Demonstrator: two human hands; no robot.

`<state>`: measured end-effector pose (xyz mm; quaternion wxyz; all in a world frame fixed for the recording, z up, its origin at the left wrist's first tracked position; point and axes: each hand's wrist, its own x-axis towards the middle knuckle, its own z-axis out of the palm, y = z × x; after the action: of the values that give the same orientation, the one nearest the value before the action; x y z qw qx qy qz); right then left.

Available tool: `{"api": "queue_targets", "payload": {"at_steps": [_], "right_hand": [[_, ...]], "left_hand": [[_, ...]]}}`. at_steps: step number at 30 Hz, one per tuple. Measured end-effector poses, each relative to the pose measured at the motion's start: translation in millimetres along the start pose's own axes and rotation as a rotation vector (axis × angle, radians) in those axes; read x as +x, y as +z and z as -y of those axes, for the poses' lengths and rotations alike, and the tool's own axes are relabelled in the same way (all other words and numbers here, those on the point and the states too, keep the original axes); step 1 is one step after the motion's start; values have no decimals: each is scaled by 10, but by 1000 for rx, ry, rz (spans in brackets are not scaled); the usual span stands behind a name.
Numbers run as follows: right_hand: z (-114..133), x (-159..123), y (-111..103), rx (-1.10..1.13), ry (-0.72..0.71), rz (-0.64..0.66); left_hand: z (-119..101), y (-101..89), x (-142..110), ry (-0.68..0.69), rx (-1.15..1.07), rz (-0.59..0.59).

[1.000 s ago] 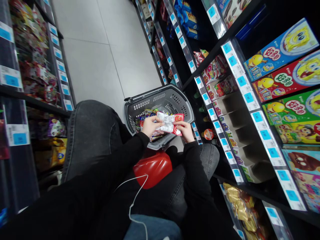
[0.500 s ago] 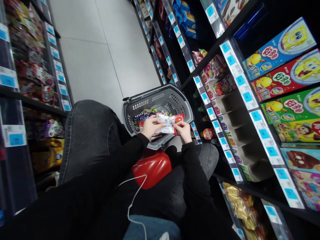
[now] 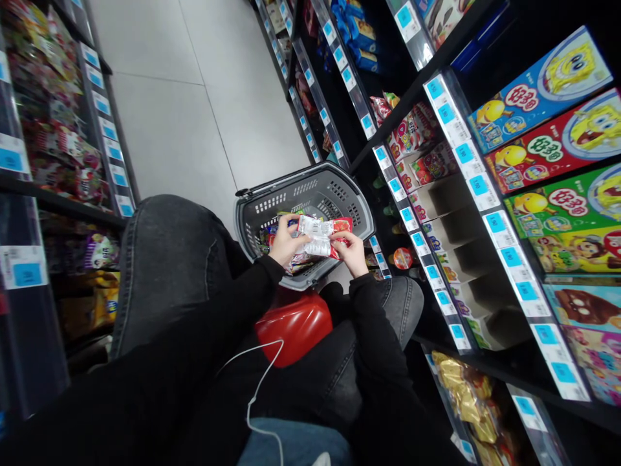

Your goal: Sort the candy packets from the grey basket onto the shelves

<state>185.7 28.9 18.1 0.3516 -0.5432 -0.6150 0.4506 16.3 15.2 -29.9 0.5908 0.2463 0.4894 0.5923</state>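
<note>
Red-and-white snack packets (image 3: 316,238), pinched by the left hand (image 3: 285,244) and right hand (image 3: 354,254), hang over a gray shopping basket (image 3: 310,199) at center frame. Probably light, pliable and slick, they look best gripped by their ends.

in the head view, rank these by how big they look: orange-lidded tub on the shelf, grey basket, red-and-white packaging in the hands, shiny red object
Largest to smallest, by apparent size:
1. grey basket
2. shiny red object
3. red-and-white packaging
4. orange-lidded tub
</note>
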Motion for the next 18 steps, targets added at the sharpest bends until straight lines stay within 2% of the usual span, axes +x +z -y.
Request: {"api": "queue_targets", "payload": {"at_steps": [4,8,11,18], "right_hand": [[30,-17,-76,-28,-40,24],[44,-18,-235,-21,-30,77],[48,-11,-323,13,-7,125],[42,-8,-317,47,1,117]], "left_hand": [[-67,24,-34,-302,-188,125],[-100,-8,-75,-474,-213,321],[-73,-32,-84,-511,-213,417],[-37,-32,-92,-495,-200,503]]}}
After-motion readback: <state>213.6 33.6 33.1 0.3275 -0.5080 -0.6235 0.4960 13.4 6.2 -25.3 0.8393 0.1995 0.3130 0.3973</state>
